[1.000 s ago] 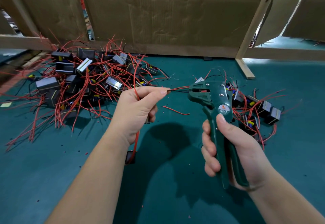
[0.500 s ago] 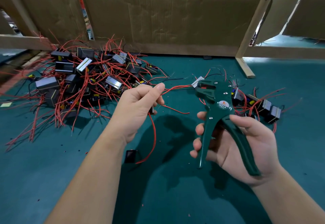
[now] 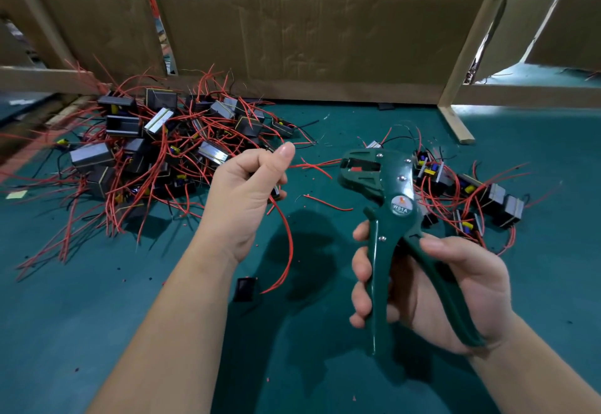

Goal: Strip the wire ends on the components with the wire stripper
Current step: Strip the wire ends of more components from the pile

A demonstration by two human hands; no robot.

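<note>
Head view, single frame. My left hand [image 3: 247, 199] is up over the middle of the table [image 3: 97, 316], fingers [image 3: 260, 169] curled in with the thumb laid on top, gripping a red wire [image 3: 287, 244]. That wire loops down out of the fist toward a small black component [image 3: 245, 288] near me; whether it rests on the table or hangs, I cannot tell. My right hand [image 3: 432, 287] holds the wire stripper [image 3: 393, 215] upright, fingers wrapped round the left handle, the other handle across the palm under the thumb. Handles are spread and the jaws, facing left, stand apart from the left hand with no wire in them. Unworked stock appears to be the big tangle of components [image 3: 146, 153] far left; a smaller group [image 3: 471, 199] sits to the right behind the tool. Judgement: between strips, presenting a fresh end. Next move calls for bringing out a free wire tip past the thumb, bringing it level with the jaw mouth, seating it short, then squeezing the handles fully.
</note>
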